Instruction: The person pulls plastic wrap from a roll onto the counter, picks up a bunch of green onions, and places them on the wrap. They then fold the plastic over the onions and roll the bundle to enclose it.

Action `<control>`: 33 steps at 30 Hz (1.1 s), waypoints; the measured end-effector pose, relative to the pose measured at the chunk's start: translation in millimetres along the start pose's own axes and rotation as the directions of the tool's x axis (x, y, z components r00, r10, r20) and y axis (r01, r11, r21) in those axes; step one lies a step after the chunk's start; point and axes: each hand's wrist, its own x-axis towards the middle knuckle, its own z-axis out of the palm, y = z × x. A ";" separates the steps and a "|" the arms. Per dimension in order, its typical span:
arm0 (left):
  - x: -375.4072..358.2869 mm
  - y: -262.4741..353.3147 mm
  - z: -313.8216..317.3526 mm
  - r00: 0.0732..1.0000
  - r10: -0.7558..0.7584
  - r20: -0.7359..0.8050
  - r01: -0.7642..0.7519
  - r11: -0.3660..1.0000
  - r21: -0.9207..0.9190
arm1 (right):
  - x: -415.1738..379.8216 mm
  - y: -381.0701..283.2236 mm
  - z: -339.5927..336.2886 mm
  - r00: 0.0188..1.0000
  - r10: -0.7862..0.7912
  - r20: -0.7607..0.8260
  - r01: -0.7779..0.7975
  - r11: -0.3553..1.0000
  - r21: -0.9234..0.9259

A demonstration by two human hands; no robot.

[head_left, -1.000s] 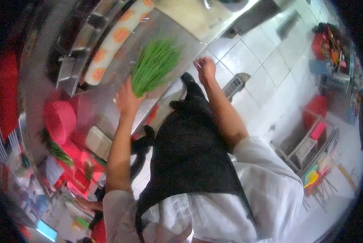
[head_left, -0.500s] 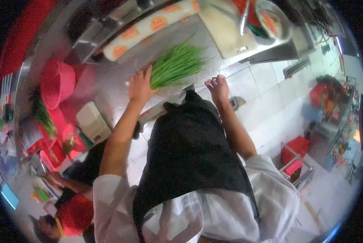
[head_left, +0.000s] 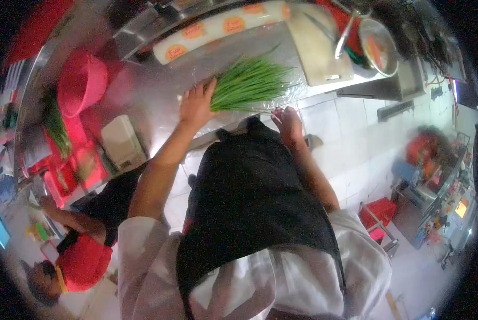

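Observation:
A bunch of long green chives lies on clear plastic film over the metal counter. My left hand rests at the left end of the bunch, fingers spread and lying against it and the film. Close to the counter's front edge, below the bunch's right part, my right hand has its fingers curled together at the near side of the film. Whether it pinches the film cannot be made out.
Behind the chives lies a large printed roll. A cutting board and a metal bowl are at the right. Pink basket and beige box stand left. A person in red works at lower left.
My right hand has moved in against the counter edge by the film. My left hand stays at the bunch's end. The whole view has shifted slightly.

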 end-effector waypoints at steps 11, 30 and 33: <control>-2.9 -0.9 -3.7 0.998 0.026 0.049 -0.026 1.000 0.001 | -0.7 24.7 6.4 0.992 0.109 0.055 -0.098 0.979 -0.179; -7.6 4.2 1.4 0.997 0.016 0.069 -0.017 1.000 0.007 | -16.4 34.3 18.9 0.971 -0.054 0.232 0.175 0.822 -0.542; -10.0 5.7 2.3 0.998 0.015 0.059 -0.015 1.000 0.003 | -18.5 35.2 29.0 0.992 0.107 0.068 -0.058 0.860 -0.507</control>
